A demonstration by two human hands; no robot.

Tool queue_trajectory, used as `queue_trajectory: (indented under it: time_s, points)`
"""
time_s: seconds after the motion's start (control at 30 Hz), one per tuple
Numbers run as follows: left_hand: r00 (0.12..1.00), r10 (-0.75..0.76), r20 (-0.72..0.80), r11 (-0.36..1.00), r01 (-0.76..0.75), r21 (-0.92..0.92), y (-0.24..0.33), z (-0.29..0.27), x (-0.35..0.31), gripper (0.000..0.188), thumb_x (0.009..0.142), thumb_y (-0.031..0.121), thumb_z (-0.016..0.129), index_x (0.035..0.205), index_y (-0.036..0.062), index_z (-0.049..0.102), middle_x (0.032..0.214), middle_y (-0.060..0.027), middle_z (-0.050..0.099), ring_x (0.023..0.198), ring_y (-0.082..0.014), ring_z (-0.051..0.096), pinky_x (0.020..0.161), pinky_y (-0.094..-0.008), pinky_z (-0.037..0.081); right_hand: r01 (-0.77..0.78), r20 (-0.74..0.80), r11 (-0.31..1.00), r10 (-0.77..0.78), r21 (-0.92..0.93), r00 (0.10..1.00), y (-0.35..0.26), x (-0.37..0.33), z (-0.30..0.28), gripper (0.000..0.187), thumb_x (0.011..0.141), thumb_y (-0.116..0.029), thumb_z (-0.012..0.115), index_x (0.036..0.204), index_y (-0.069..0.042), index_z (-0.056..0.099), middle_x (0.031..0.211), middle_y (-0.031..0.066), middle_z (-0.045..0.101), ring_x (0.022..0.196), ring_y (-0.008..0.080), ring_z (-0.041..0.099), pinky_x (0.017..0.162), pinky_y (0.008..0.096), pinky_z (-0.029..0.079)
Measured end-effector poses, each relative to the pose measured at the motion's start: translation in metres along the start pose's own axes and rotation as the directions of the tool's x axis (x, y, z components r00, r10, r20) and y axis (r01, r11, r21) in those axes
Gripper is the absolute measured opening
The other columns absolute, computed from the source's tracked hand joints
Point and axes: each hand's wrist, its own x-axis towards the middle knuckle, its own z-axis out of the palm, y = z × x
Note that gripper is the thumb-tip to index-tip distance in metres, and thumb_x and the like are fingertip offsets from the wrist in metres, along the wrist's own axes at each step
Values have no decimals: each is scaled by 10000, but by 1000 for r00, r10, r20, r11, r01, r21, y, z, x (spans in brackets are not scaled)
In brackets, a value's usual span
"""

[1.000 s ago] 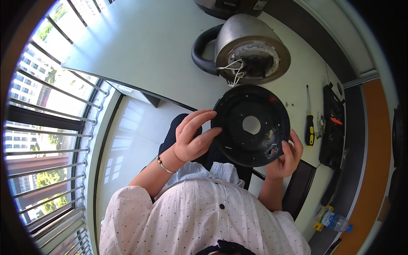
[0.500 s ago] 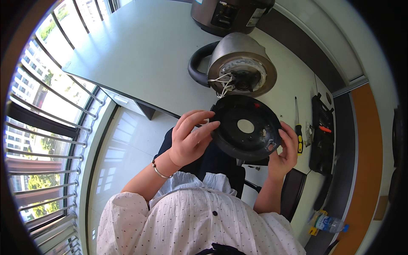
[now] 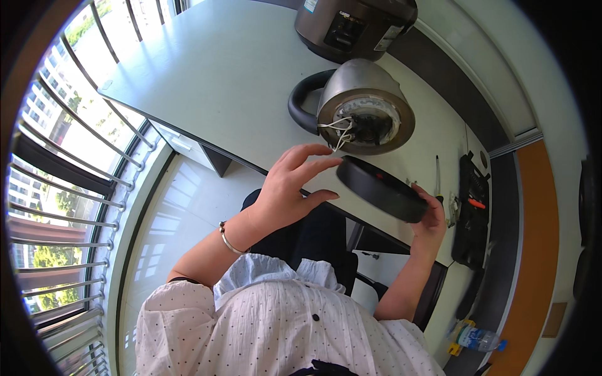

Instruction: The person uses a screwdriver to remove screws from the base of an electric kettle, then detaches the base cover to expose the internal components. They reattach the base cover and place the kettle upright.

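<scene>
A black round plastic kettle base cover (image 3: 382, 191) is tilted nearly edge-on above the table's front edge. My right hand (image 3: 431, 219) grips its right end, with the fingers around the rim. My left hand (image 3: 293, 185) is open beside its left end, thumb and fingers spread apart; whether a fingertip touches the rim I cannot tell. Just beyond lies a steel electric kettle (image 3: 360, 78) on its side, its opened underside facing me and its black handle (image 3: 301, 103) to the left. White wires (image 3: 338, 128) hang out of that underside.
Behind the kettle stands a dark brown electric cooker (image 3: 351, 28) on the pale table (image 3: 200, 81). On the right are a screwdriver (image 3: 438, 175) and a black tool case (image 3: 470, 219). A plastic bottle (image 3: 480, 338) is at the lower right; a barred window (image 3: 63, 188) is at the left.
The cover has tipped from showing its round inner face to nearly edge-on. My left fingers have spread and come off its face; my right hand still holds the other end.
</scene>
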Motion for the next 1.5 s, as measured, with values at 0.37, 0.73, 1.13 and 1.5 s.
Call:
queue_trajectory:
  time_s: [0.37,0.73,1.13,1.5]
  points:
    - [993,-73,-91,920,102,378,-53,-10,38,565,690,176,763,1193,41,545,1270,-136,508,1235,-326,420,1016,-404,371,-124,-12,877,146,464,989,-6,9,-41,321,922,-190,566,1212,-61,518,1023,29,613,867,145,606,616,260,490]
    - [999,-16,42,967,5,254,-62,-16,40,400,736,155,723,1047,-5,528,1280,-155,474,1243,-326,400,1022,-388,363,-461,350,298,357,836,866,6,23,-37,342,921,-185,520,1174,42,490,1029,181,550,820,226,479,567,249,424]
    - [983,-56,175,993,37,108,-66,-63,29,423,738,145,728,1098,17,547,1286,-155,483,1239,-321,421,1022,-387,369,-433,360,117,389,894,848,1,-3,-28,417,923,-212,480,1156,133,455,942,162,562,779,199,472,565,245,417]
    - [888,-458,-46,851,453,263,-93,-67,55,564,832,353,661,1201,-53,536,1149,-209,571,1011,-262,585,875,-359,471,-439,365,160,353,884,862,21,-9,-9,341,963,-259,436,1144,12,534,941,172,601,766,222,531,559,257,445]
